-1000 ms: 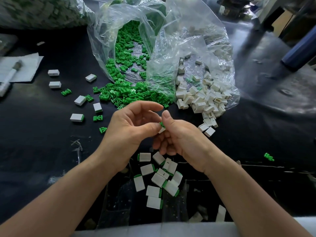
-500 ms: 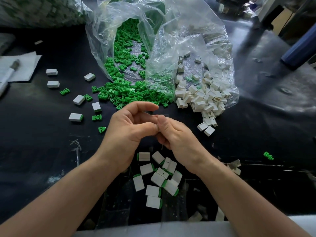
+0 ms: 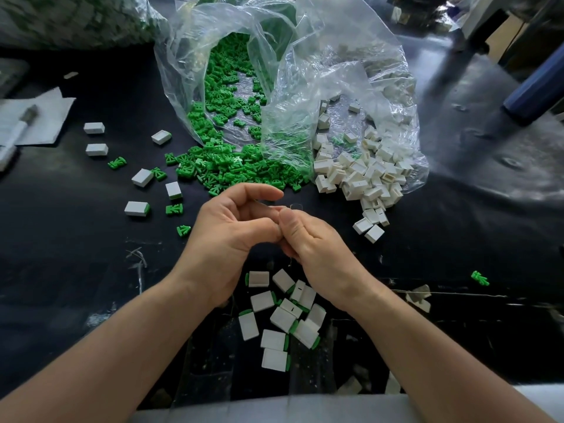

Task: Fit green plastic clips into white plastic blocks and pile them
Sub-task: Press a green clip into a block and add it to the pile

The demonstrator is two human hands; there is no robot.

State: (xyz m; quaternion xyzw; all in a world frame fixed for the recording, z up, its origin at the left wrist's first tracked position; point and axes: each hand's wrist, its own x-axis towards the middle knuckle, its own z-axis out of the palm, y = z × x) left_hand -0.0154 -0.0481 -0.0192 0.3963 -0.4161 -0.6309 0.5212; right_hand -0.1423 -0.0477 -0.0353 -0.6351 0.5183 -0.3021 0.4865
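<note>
Black tabletop (image 3: 76, 270) carries clear plastic bags (image 3: 335, 87) spilling green plastic clips (image 3: 232, 172) and white plastic blocks (image 3: 360, 178) within reach; finished clipped blocks (image 3: 283, 319) pile nearest. Left hand (image 3: 225, 236) and right hand (image 3: 314, 239) curl together, probably pressing a hidden piece; their grip I cannot tell.

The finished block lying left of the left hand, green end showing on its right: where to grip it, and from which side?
Pinch the finished block across its two long white sides, from above. It lies flat on the black table, apart from its neighbours, so both sides look reachable; the green end is only a thin lip.
</note>
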